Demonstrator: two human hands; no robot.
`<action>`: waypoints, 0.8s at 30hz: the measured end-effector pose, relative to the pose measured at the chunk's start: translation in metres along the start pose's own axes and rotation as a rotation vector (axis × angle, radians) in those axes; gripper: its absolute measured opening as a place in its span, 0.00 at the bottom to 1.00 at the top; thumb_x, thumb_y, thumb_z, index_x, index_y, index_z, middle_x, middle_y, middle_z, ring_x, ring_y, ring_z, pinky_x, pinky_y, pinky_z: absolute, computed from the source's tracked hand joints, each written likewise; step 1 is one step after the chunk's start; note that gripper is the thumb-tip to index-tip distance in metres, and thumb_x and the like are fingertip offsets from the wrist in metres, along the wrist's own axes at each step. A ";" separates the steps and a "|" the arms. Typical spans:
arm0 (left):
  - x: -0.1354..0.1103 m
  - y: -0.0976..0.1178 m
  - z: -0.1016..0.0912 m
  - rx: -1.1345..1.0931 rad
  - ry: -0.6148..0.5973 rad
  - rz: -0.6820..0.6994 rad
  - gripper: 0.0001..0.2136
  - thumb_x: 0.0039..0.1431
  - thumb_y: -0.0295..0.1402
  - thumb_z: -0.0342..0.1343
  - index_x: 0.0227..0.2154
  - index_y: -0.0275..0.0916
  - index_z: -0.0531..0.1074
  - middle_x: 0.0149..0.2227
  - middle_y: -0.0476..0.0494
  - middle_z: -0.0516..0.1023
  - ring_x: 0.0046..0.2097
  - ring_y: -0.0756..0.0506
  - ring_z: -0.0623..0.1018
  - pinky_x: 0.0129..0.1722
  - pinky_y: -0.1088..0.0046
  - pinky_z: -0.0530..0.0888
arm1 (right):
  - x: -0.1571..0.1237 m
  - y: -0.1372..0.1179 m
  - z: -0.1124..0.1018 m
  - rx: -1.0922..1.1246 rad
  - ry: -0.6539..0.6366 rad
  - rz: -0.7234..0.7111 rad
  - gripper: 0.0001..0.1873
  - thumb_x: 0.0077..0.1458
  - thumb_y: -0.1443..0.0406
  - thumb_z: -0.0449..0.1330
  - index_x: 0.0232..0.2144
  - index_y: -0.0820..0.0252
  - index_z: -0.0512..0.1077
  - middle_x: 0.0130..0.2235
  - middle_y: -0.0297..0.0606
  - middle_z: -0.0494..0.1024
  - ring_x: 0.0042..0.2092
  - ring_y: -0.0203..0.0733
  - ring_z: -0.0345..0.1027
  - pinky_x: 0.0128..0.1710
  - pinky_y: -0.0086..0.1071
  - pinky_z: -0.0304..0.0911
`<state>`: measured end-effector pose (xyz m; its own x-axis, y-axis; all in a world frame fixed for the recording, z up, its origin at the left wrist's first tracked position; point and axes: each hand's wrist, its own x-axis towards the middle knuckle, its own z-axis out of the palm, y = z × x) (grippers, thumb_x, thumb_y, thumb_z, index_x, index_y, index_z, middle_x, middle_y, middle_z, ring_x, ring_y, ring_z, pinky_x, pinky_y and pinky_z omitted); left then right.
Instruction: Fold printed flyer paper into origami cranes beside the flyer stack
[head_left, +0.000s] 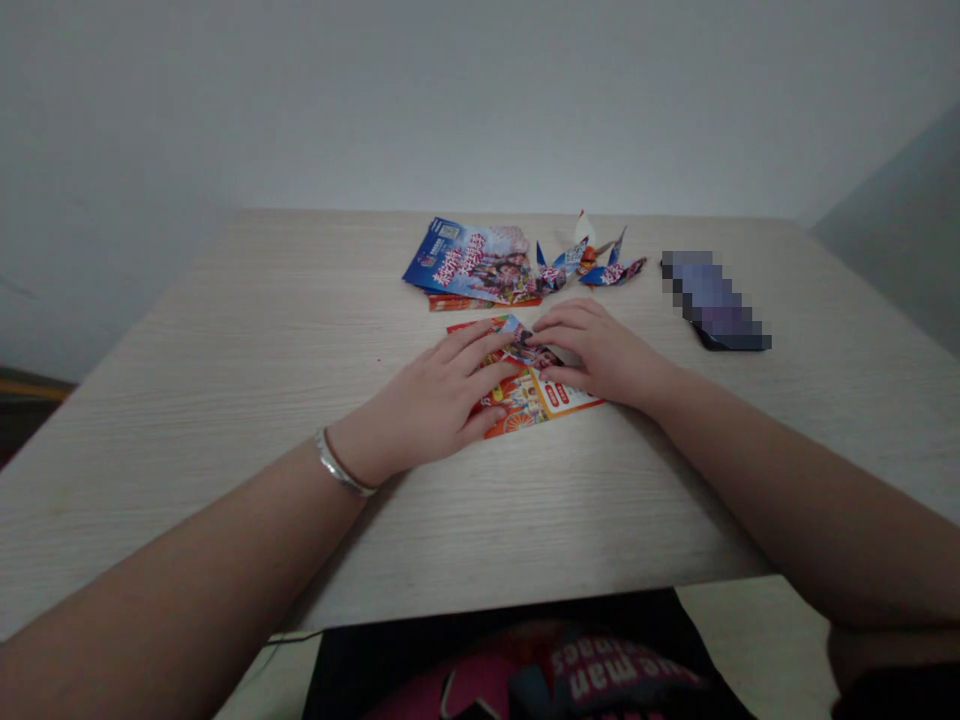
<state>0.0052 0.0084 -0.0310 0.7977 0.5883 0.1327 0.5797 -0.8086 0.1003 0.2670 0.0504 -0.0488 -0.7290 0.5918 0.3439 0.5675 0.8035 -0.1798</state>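
Note:
A colourful printed leaflet lies on the table in front of me, with its far corner folded over so a blue printed flap shows. My left hand rests flat across its left side, fingers stretched out and spread. On the right side, my right hand lies over the sheet with its fingers extended, the fingertips touching the folded flap. Both hands cover parts of the leaflet, so the full fold is hidden. A silver bracelet circles my left wrist.
Behind the hands lies a stack of blue and pink leaflets. Several folded paper shapes stand beside it. A dark phone, its screen pixelated, lies at the right. The pale wooden table meets a white wall at its far edge.

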 end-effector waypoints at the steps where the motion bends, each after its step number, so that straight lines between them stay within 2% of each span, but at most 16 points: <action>1: 0.000 0.000 0.000 -0.009 -0.026 0.004 0.22 0.67 0.40 0.50 0.61 0.36 0.65 0.67 0.31 0.63 0.68 0.36 0.63 0.67 0.53 0.60 | 0.000 -0.001 -0.001 0.021 0.000 -0.008 0.17 0.59 0.58 0.64 0.47 0.61 0.78 0.49 0.48 0.79 0.53 0.53 0.70 0.56 0.49 0.63; 4: -0.001 -0.002 -0.003 -0.021 -0.101 -0.019 0.24 0.69 0.42 0.48 0.63 0.37 0.63 0.68 0.33 0.61 0.69 0.38 0.62 0.67 0.56 0.60 | -0.002 -0.003 -0.003 0.078 -0.034 -0.003 0.12 0.61 0.61 0.61 0.45 0.58 0.78 0.48 0.45 0.80 0.50 0.48 0.71 0.53 0.45 0.66; 7: -0.004 -0.004 -0.004 -0.013 -0.137 -0.040 0.34 0.64 0.55 0.50 0.65 0.38 0.60 0.70 0.32 0.57 0.70 0.33 0.60 0.67 0.52 0.59 | -0.005 -0.003 -0.005 0.114 -0.068 -0.007 0.13 0.60 0.62 0.62 0.46 0.57 0.78 0.50 0.44 0.80 0.52 0.49 0.72 0.55 0.47 0.65; 9: -0.006 -0.006 -0.004 -0.003 -0.155 -0.044 0.44 0.56 0.64 0.52 0.66 0.38 0.58 0.70 0.30 0.55 0.70 0.30 0.59 0.67 0.49 0.58 | -0.008 -0.002 -0.005 0.139 -0.082 -0.025 0.18 0.56 0.58 0.65 0.48 0.56 0.77 0.53 0.44 0.79 0.57 0.52 0.70 0.59 0.50 0.62; 11: -0.008 -0.007 -0.004 0.017 -0.164 -0.060 0.48 0.51 0.67 0.53 0.67 0.38 0.57 0.70 0.30 0.56 0.70 0.29 0.59 0.68 0.48 0.56 | -0.010 0.000 -0.004 0.167 -0.103 -0.037 0.27 0.52 0.53 0.68 0.53 0.55 0.75 0.57 0.44 0.77 0.62 0.55 0.65 0.62 0.53 0.59; 14: -0.010 -0.008 -0.005 0.047 -0.157 -0.094 0.46 0.53 0.65 0.53 0.67 0.39 0.58 0.69 0.31 0.58 0.69 0.30 0.60 0.67 0.48 0.58 | -0.011 0.002 -0.002 0.203 -0.145 -0.043 0.40 0.47 0.50 0.71 0.60 0.55 0.69 0.63 0.46 0.71 0.67 0.59 0.58 0.64 0.56 0.56; 16: -0.010 -0.006 -0.007 0.067 -0.135 -0.098 0.40 0.58 0.59 0.53 0.66 0.39 0.60 0.69 0.32 0.60 0.69 0.32 0.61 0.66 0.50 0.60 | -0.011 0.002 -0.002 0.209 -0.156 -0.050 0.43 0.47 0.49 0.71 0.62 0.56 0.66 0.64 0.48 0.69 0.68 0.59 0.56 0.64 0.58 0.54; 18: -0.008 -0.003 -0.011 0.077 -0.113 -0.085 0.33 0.63 0.53 0.51 0.65 0.38 0.62 0.67 0.33 0.63 0.68 0.34 0.63 0.67 0.52 0.60 | -0.010 0.001 -0.004 0.193 -0.140 -0.064 0.39 0.49 0.50 0.70 0.61 0.56 0.68 0.63 0.48 0.71 0.66 0.58 0.59 0.64 0.57 0.55; 20: -0.007 0.000 -0.014 0.072 -0.099 -0.065 0.28 0.66 0.48 0.49 0.62 0.36 0.66 0.65 0.33 0.67 0.66 0.35 0.67 0.66 0.53 0.60 | -0.008 -0.002 -0.007 0.160 -0.107 -0.097 0.29 0.53 0.53 0.68 0.55 0.56 0.74 0.59 0.46 0.76 0.62 0.55 0.65 0.62 0.55 0.58; 22: -0.006 0.001 -0.017 0.069 -0.095 -0.046 0.25 0.68 0.47 0.46 0.59 0.36 0.69 0.62 0.33 0.71 0.63 0.36 0.71 0.65 0.54 0.62 | -0.006 -0.005 -0.010 0.118 -0.087 -0.140 0.19 0.57 0.56 0.65 0.49 0.57 0.77 0.55 0.44 0.79 0.56 0.51 0.71 0.58 0.50 0.63; 24: -0.005 0.001 -0.019 0.078 -0.086 -0.018 0.24 0.68 0.45 0.45 0.57 0.35 0.71 0.59 0.33 0.74 0.60 0.37 0.73 0.63 0.54 0.65 | -0.005 -0.009 -0.013 0.074 -0.093 -0.172 0.14 0.59 0.59 0.62 0.44 0.57 0.79 0.53 0.43 0.80 0.52 0.49 0.73 0.53 0.46 0.67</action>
<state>-0.0018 0.0045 -0.0129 0.7966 0.6027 0.0460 0.6023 -0.7979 0.0244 0.2709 0.0396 -0.0367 -0.8468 0.4459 0.2898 0.4042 0.8938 -0.1943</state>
